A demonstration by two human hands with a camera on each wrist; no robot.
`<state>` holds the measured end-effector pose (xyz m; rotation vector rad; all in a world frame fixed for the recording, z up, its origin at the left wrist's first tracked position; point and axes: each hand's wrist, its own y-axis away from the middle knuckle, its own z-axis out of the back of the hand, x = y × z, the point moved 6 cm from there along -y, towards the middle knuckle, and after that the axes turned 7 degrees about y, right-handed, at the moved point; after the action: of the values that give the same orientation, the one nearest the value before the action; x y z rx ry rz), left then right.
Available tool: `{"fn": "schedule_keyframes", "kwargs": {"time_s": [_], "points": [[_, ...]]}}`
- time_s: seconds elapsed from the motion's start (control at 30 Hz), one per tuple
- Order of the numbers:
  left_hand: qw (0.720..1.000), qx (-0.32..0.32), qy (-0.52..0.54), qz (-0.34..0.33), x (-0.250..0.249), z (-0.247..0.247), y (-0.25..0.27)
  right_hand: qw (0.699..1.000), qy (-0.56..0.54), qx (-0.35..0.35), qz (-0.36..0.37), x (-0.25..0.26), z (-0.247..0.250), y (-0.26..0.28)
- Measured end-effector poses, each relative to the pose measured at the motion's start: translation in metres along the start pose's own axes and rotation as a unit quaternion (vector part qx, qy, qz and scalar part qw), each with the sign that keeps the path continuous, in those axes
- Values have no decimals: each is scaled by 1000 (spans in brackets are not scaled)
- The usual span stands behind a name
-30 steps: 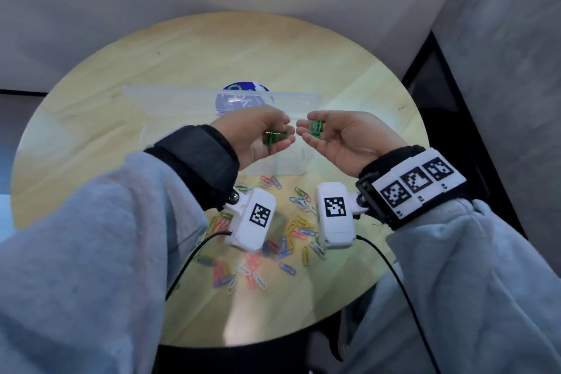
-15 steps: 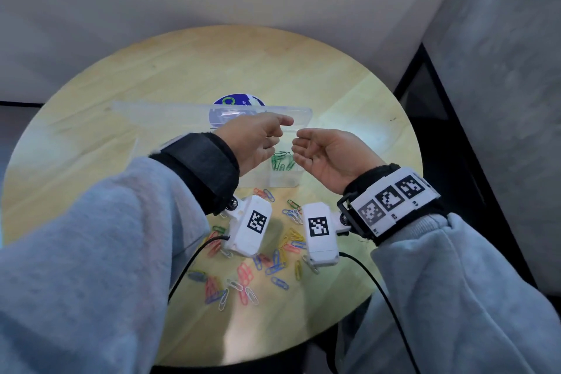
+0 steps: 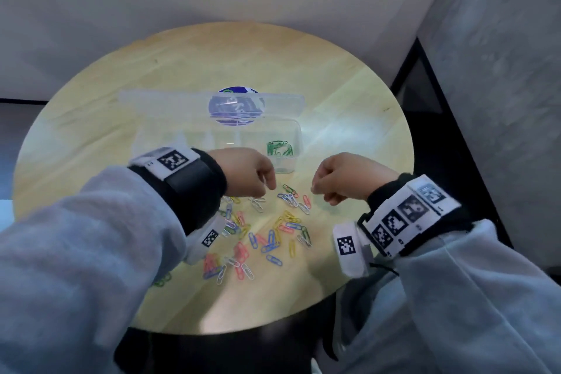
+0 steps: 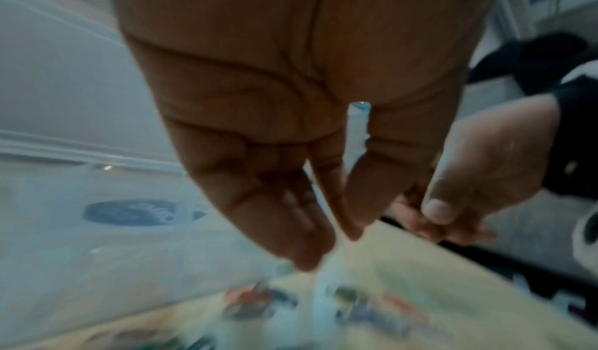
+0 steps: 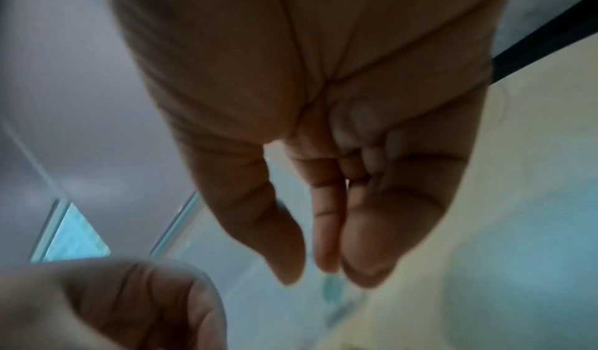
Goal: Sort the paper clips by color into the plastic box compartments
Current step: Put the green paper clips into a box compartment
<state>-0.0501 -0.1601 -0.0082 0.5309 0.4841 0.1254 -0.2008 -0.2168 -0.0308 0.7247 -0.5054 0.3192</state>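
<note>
Empty and loosely curled, our left hand [image 3: 247,171] and right hand [image 3: 344,177] hover over loose paper clips [image 3: 267,232] beside the plastic box [image 3: 296,143]: light, slippery wires, best pinched individually by their loops.

Loose clips [image 3: 267,234] before box [image 3: 296,130] — on table [image 3: 349,94]

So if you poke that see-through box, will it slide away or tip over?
The box would probably slide: it looks thin, clear and light, holding only a few green clips. The table looks smooth, so little would stop it. A hard push might also tip it backward, since its open lid stands up behind.
</note>
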Motion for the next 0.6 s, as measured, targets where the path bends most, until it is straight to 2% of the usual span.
{"fn": "schedule_keyframes", "kwargs": {"time_s": [0.07,0.17,0.4,0.6], "points": [[997,-22,-77,19,9,-5,0,998,53,13,-10,-1,-12,3],[991,-22,-126,31,20,-16,-1,991,131,23,-20,-1,-28,1],[990,-31,-138,3,23,-30,-15,985,173,-5,-4,11,-33,-4],[991,-31,-129,5,24,-33,-27,979,199,-38,-1,19,-37,-18]]}}
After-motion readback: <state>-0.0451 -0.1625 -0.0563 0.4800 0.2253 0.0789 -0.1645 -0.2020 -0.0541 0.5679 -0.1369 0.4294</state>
